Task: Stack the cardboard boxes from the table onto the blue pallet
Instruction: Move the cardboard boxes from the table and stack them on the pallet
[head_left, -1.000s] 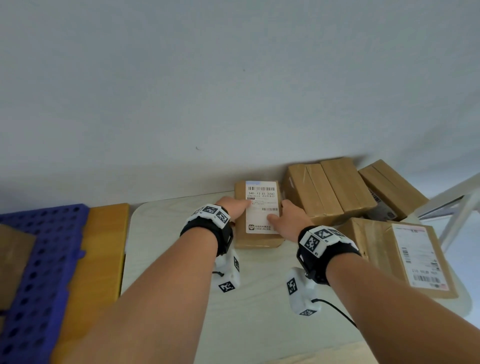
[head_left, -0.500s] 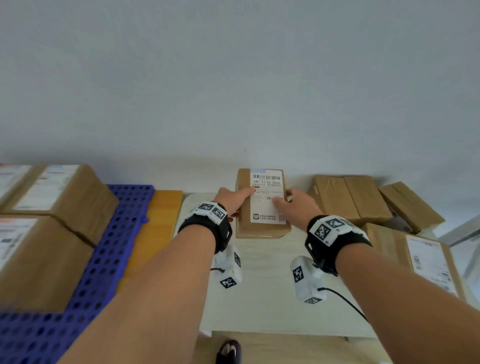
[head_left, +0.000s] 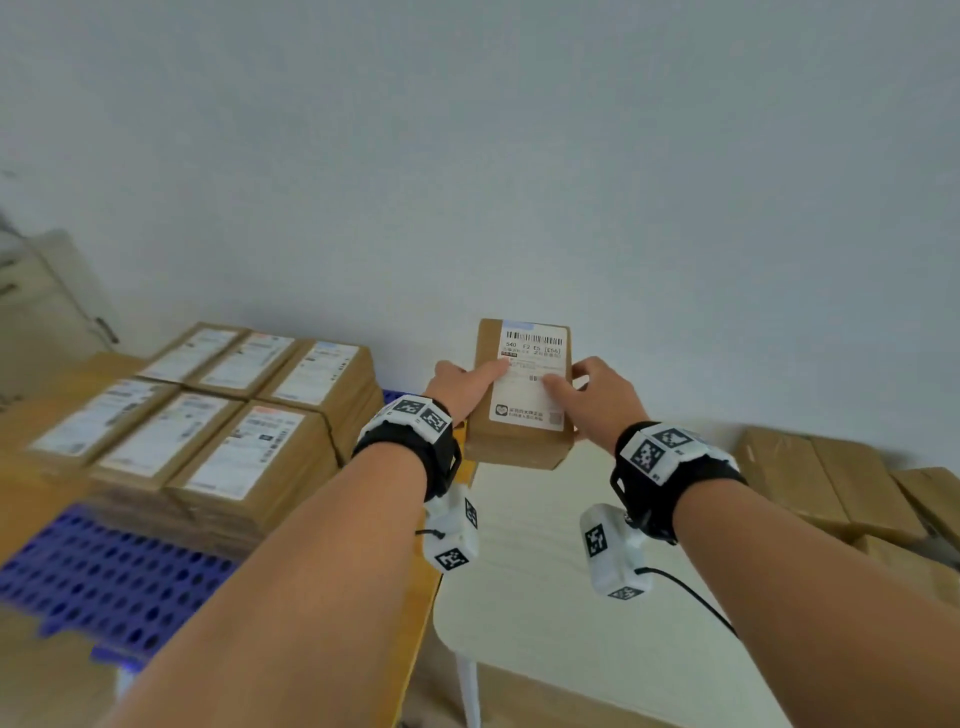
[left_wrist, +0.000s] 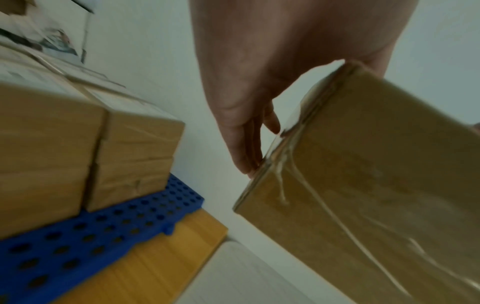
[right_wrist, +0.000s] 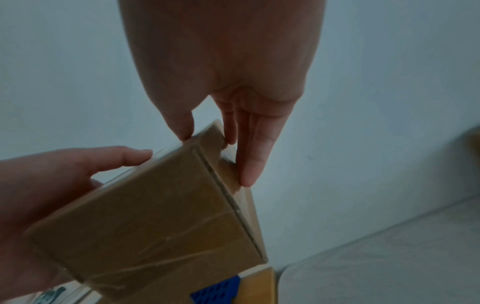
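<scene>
Box (head_left: 522, 415) clamped between my left hand (head_left: 457, 387) and right hand (head_left: 602, 400), long axis toward twelve o'clock; stacked boxes (head_left: 244, 410) on the blue pallet (head_left: 104, 582) lie at nine o'clock, nearer my left.

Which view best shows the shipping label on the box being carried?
The head view: the shipping label faces the camera on top of the carried box, barcode and text visible, held between the left hand and right hand. The left wrist and right wrist views show only the box's taped brown underside, no label.
</scene>
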